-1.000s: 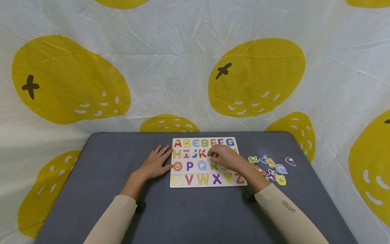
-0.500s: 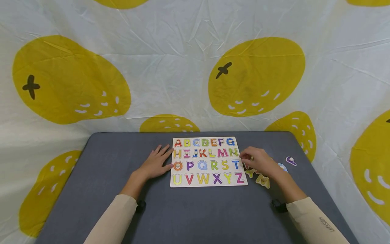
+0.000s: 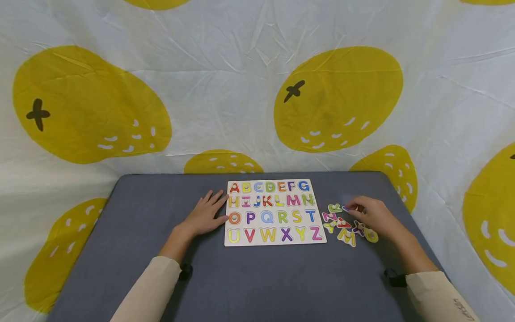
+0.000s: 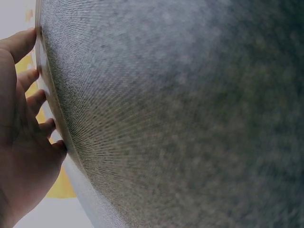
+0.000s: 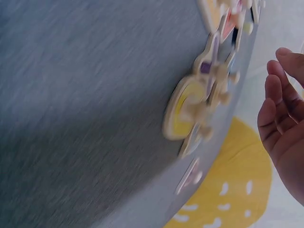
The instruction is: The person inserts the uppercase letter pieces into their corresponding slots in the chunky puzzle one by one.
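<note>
A wooden alphabet puzzle board [image 3: 257,241] lies on the table, with knobbed letter pieces in its upper rows. My left hand [image 3: 205,216] rests flat at its left edge, fingers spread and touching the rim; the left wrist view shows the fingertips [image 4: 32,73] along that edge. To the right of the board, my right hand [image 3: 372,214] hovers over loose knobbed letters, fingers loosely bent. In the right wrist view this hand [image 5: 289,109] shows nothing between thumb and fingers. A blue piece [image 3: 345,209] peeks out at its fingertips. Other letters are hidden beneath the hand.
Loose letters lie close together: a yellow W [image 3: 347,237], a purple X [image 3: 358,228], a yellow U [image 3: 371,235], a red piece [image 3: 343,222] and a green one [image 3: 335,208]. The grey table [image 3: 257,286] meets a white curtain [image 3: 225,103] printed with yellow fruit.
My right hand has moved off the board's second row, rightward past its edge, to above the loose letters. My left hand has stayed in place.
</note>
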The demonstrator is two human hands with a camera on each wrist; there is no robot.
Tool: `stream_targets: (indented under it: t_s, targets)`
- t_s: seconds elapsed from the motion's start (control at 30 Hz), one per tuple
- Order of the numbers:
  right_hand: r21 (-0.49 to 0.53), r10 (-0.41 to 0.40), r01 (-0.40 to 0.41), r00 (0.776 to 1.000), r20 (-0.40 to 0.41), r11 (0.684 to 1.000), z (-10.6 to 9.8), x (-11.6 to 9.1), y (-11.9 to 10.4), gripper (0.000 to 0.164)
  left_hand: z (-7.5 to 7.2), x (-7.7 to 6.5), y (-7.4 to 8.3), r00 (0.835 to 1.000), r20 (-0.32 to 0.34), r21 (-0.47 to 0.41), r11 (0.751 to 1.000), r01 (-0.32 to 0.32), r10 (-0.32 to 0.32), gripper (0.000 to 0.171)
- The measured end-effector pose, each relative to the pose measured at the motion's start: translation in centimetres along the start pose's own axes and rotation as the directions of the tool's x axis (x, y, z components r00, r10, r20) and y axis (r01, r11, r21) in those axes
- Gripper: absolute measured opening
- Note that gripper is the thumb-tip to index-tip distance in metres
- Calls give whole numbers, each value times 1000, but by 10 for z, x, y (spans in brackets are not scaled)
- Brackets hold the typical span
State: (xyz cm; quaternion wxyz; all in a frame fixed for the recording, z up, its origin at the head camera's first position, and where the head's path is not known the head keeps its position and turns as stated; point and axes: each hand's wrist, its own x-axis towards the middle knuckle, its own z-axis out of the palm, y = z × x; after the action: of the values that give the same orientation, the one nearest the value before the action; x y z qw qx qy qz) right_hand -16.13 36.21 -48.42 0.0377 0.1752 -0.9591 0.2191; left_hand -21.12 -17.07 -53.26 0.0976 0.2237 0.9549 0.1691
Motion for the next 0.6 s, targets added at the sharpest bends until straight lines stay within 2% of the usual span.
stream_targets:
  t_s: [0.2,0.4,0.6]
  targets:
    - [-20,78,-77,997,22,997,-9,-14,18,13,0,-1,0,1000,-1,-4,1000,-9,9,78]
    - [-24,135,-135,991,-15,991,-19,-28,39,15,-1,-1,0,1000,0,-7,1000,-6,6,78]
    - [-3,211,-211,977,-13,978,-29,-37,56,16,-1,-1,-2,1000,-3,-8,1000,-9,9,78]
